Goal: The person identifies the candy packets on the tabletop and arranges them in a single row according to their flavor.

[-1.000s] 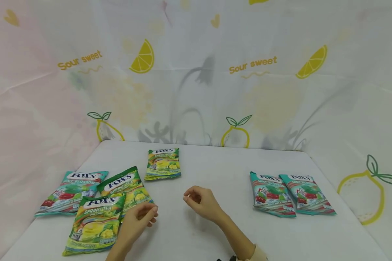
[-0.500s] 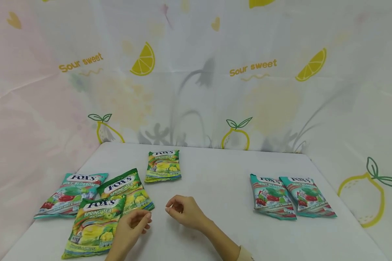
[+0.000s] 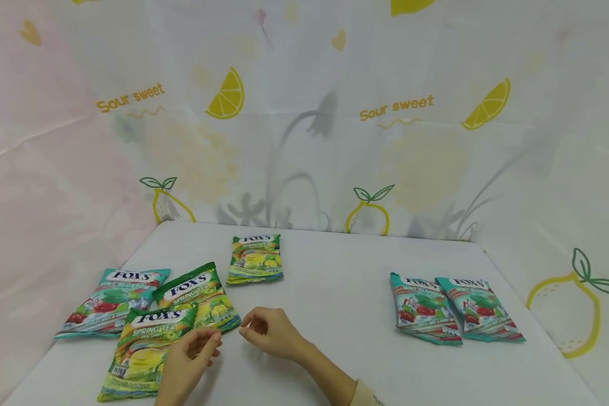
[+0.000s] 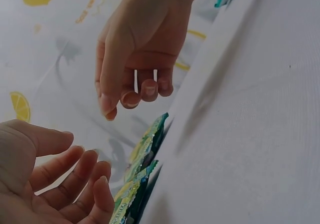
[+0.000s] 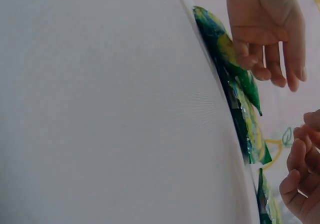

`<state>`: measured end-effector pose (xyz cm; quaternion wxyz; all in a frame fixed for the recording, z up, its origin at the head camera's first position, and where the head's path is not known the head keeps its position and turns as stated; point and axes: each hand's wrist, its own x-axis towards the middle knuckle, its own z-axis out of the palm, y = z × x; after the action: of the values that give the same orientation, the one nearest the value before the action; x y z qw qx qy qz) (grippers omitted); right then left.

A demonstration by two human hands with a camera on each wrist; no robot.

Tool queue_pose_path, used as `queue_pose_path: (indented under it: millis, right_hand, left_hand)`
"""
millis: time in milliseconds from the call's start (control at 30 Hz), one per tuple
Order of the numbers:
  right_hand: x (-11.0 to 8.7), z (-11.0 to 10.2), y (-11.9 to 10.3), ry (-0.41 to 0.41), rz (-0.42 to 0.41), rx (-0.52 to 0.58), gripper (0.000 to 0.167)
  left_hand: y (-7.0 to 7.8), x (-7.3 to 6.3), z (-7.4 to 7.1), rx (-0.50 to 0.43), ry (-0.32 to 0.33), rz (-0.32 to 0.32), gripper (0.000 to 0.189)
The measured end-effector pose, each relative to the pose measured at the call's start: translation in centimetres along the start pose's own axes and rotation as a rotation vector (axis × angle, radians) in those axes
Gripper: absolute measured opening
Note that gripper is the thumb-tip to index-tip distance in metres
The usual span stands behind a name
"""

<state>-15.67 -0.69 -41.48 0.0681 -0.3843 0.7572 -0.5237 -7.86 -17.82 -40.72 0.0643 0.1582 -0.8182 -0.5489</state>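
In the head view my left hand (image 3: 188,361) hovers at the right edge of the front green Fox's Spring Tea candy bag (image 3: 144,349), hiding part of it. Its fingers are loosely curled and hold nothing. My right hand (image 3: 274,334), also loosely bent around air, is by the lower right corner of a second Spring Tea bag (image 3: 215,307), which lies partly under the front one. Whether it touches that bag I cannot tell. In the left wrist view a gap separates the left hand (image 4: 65,184) from the right hand (image 4: 142,49).
A teal Mint Blossom candy bag (image 3: 106,307) lies at far left, beside the green pair. A third Spring Tea bag (image 3: 255,260) lies farther back. Two Mint Blossom bags (image 3: 423,310) lie side by side at right. Printed cloth (image 3: 304,152) walls surround the white table (image 3: 345,282).
My right hand has moved left, toward the green bags and the left hand. The left hand has shifted slightly left and down. The bags stay in place; the head view shifts slightly.
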Motion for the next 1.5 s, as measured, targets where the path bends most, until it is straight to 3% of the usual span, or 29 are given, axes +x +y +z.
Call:
queue_pose_path:
  millis: [333, 633, 767, 867, 1167, 1500]
  right_hand:
    - [0.9, 1.2, -0.1, -0.025, 0.000, 0.029, 0.008]
    - [2.2, 2.3, -0.3, -0.084, -0.021, -0.015, 0.009]
    - [2.6, 2.6, -0.4, -0.098, -0.035, -0.024, 0.009]
    - [3.0, 2.9, -0.4, -0.109, -0.036, -0.035, 0.009]
    - [4.4, 4.1, -1.3, -0.150, -0.063, -0.095, 0.009]
    - [5.1, 5.2, -1.5, -0.207, -0.087, -0.211, 0.010]
  left_hand:
    - [-0.4, -0.1, -1.2, -0.006, 0.078, -0.025, 0.032]
    - [-1.4, 0.0, -2.8, 0.121, 0.209, 0.015, 0.031]
    - [-2.3, 0.2, -3.8, 0.186, 0.264, 0.002, 0.031]
    - [-2.7, 0.2, -4.6, 0.205, 0.300, -0.022, 0.031]
    - [-3.5, -0.2, -6.6, 0.249, 0.433, 0.014, 0.026]
    - [-4.6, -0.2, -8.3, 0.314, 0.497, -0.033, 0.032]
